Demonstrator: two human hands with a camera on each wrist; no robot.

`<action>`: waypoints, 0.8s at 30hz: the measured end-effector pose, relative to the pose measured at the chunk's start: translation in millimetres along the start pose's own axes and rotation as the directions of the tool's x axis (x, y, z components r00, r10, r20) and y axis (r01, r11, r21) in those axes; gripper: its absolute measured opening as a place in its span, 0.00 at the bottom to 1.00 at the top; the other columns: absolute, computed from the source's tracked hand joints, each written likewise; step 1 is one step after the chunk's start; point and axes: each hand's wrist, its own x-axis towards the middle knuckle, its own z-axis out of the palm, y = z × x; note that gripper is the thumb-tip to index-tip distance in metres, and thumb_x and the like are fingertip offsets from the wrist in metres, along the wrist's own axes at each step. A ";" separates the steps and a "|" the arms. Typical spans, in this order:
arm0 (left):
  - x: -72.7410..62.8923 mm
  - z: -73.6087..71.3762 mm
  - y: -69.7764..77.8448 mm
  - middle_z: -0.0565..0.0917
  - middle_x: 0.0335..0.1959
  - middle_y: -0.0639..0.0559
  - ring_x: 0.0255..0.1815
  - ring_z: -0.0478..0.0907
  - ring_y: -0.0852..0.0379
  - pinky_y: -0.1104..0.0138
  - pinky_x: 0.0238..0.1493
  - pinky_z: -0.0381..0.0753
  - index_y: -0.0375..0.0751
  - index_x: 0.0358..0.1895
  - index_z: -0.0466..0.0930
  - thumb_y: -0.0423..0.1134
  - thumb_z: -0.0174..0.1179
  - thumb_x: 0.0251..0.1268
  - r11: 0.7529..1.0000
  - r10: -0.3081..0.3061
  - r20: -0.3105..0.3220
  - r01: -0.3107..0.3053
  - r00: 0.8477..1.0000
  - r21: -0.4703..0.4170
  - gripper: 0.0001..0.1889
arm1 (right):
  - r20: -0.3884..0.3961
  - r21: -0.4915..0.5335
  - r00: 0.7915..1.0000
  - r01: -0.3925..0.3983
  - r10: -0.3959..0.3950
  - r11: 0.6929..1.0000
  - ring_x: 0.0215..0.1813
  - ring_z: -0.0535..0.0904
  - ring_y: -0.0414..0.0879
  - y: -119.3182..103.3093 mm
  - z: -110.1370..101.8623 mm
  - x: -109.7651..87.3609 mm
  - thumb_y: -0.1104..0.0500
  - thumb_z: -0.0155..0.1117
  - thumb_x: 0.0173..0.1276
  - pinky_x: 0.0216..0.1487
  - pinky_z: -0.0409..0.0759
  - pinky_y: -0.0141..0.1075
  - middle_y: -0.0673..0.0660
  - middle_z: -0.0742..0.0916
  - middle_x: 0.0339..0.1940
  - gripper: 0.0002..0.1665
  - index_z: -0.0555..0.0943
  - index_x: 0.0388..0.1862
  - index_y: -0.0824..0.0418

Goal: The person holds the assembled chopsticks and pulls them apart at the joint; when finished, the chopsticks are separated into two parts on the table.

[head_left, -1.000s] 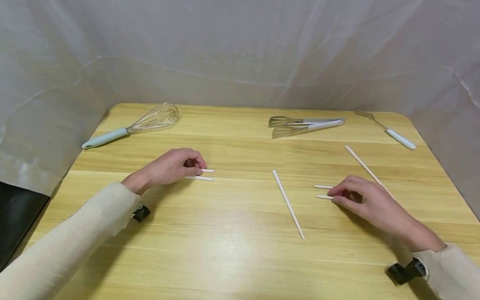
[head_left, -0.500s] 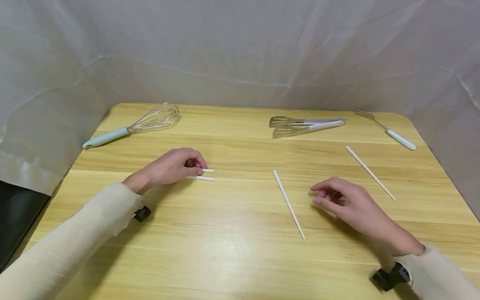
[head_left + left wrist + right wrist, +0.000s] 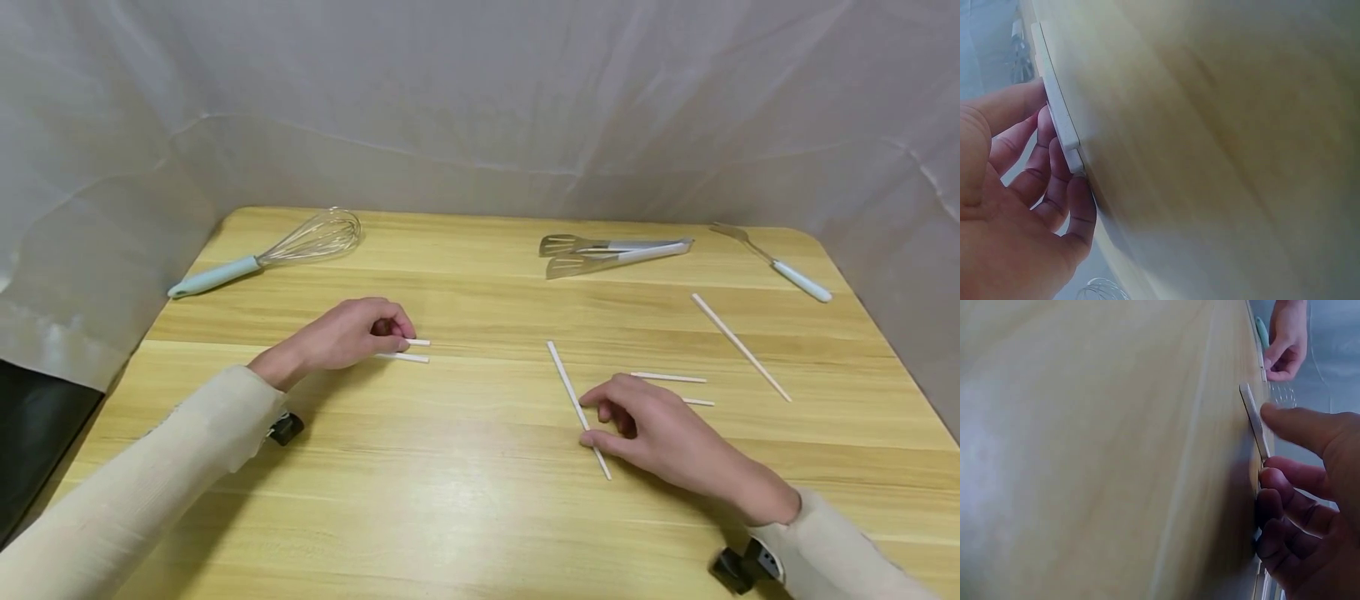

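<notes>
Left hand (image 3: 345, 337) grips two chopsticks (image 3: 410, 357); right hand (image 3: 652, 425), thumb spread, touches a slanted chopstick (image 3: 564, 375).

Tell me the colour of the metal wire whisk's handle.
The metal wire whisk's long handle is pale mint green; the head view shows it best.

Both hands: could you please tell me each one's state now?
Left hand: holding at least one slender white stick.
Right hand: at a slanted, slender white stick; whether gripping cannot be told.
</notes>
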 end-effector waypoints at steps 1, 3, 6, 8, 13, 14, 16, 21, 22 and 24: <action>0.2 0.2 0.2 0.87 0.45 0.51 0.46 0.79 0.54 0.59 0.52 0.78 0.47 0.50 0.88 0.38 0.67 0.79 1.000 -0.001 0.001 0.001 1.000 0.001 0.03 | -0.001 -0.001 1.000 0.002 -0.002 1.000 0.35 0.73 0.32 0.0 0.3 0.0 0.50 0.81 0.71 0.38 0.77 0.29 0.40 0.80 0.36 0.17 0.87 0.54 0.49; 0.5 0.3 0.6 0.87 0.45 0.51 0.46 0.79 0.54 0.58 0.52 0.78 0.47 0.49 0.87 0.38 0.67 0.79 1.000 -0.001 0.001 0.001 1.000 0.005 0.03 | -0.003 -0.002 1.000 0.006 -0.006 1.000 0.35 0.73 0.32 0.4 0.5 -0.3 0.52 0.81 0.71 0.38 0.77 0.29 0.40 0.80 0.36 0.16 0.87 0.54 0.49; 0.7 0.4 0.9 0.87 0.45 0.51 0.46 0.79 0.54 0.58 0.52 0.78 0.47 0.49 0.87 0.38 0.67 0.79 1.000 -0.003 -0.001 0.003 1.000 0.009 0.03 | -0.007 -0.006 1.000 0.011 -0.011 1.000 0.35 0.73 0.32 1.5 0.8 -0.6 0.56 0.80 0.71 0.37 0.77 0.29 0.40 0.80 0.36 0.15 0.87 0.53 0.49; 0.8 0.5 1.0 0.87 0.45 0.52 0.46 0.79 0.54 0.58 0.53 0.78 0.47 0.49 0.88 0.38 0.68 0.79 1.000 -0.002 -0.003 0.002 1.000 0.013 0.03 | -0.011 -0.013 1.000 0.016 -0.016 1.000 0.35 0.74 0.32 2.0 0.8 -0.7 0.57 0.80 0.71 0.37 0.77 0.29 0.39 0.80 0.36 0.14 0.87 0.52 0.48; 0.9 0.8 0.4 0.87 0.45 0.52 0.46 0.79 0.54 0.58 0.53 0.78 0.47 0.49 0.87 0.38 0.67 0.79 1.000 0.002 -0.003 -0.002 1.000 0.014 0.03 | -0.018 -0.037 1.000 0.014 -0.015 0.999 0.36 0.75 0.32 2.0 1.0 -0.6 0.60 0.78 0.72 0.37 0.77 0.29 0.37 0.79 0.35 0.11 0.86 0.46 0.46; 1.0 0.9 0.3 0.87 0.44 0.52 0.45 0.79 0.55 0.59 0.52 0.78 0.47 0.49 0.87 0.39 0.67 0.79 1.000 0.003 -0.002 -0.003 1.000 0.013 0.03 | -0.019 -0.040 1.000 0.013 -0.014 0.999 0.36 0.75 0.32 2.0 0.9 -0.7 0.60 0.77 0.72 0.37 0.77 0.29 0.37 0.79 0.34 0.11 0.86 0.45 0.46; 0.9 1.0 -0.1 0.86 0.44 0.52 0.45 0.79 0.54 0.59 0.52 0.78 0.47 0.49 0.87 0.39 0.68 0.79 1.000 0.003 -0.001 -0.003 1.000 0.014 0.03 | -0.017 -0.045 1.000 0.008 -0.009 0.999 0.36 0.75 0.31 2.1 1.2 -0.2 0.61 0.76 0.72 0.38 0.77 0.29 0.37 0.79 0.34 0.11 0.86 0.44 0.45; 0.9 1.1 -0.4 0.86 0.44 0.52 0.45 0.78 0.54 0.59 0.51 0.77 0.47 0.49 0.88 0.39 0.68 0.79 1.000 0.000 -0.002 0.000 1.000 0.012 0.03 | -0.020 -0.046 1.000 0.008 -0.009 0.999 0.36 0.75 0.32 1.9 1.3 0.2 0.63 0.76 0.72 0.38 0.78 0.29 0.37 0.80 0.34 0.12 0.86 0.43 0.45; 1.0 1.1 -0.3 0.86 0.44 0.52 0.45 0.78 0.54 0.59 0.51 0.77 0.47 0.49 0.88 0.39 0.68 0.79 1.000 -0.001 -0.002 0.001 1.000 0.010 0.03 | -0.023 -0.045 1.000 0.013 -0.014 0.999 0.36 0.75 0.32 2.0 1.2 0.0 0.64 0.75 0.72 0.38 0.78 0.29 0.37 0.80 0.34 0.12 0.86 0.43 0.45; 1.2 1.2 -0.1 0.86 0.44 0.52 0.45 0.78 0.54 0.59 0.51 0.77 0.48 0.49 0.87 0.40 0.68 0.79 1.000 -0.001 -0.002 0.002 1.000 0.008 0.03 | -0.026 -0.045 0.999 0.018 -0.020 0.999 0.37 0.75 0.31 2.1 0.9 -0.4 0.65 0.75 0.72 0.38 0.78 0.29 0.37 0.81 0.35 0.13 0.86 0.43 0.45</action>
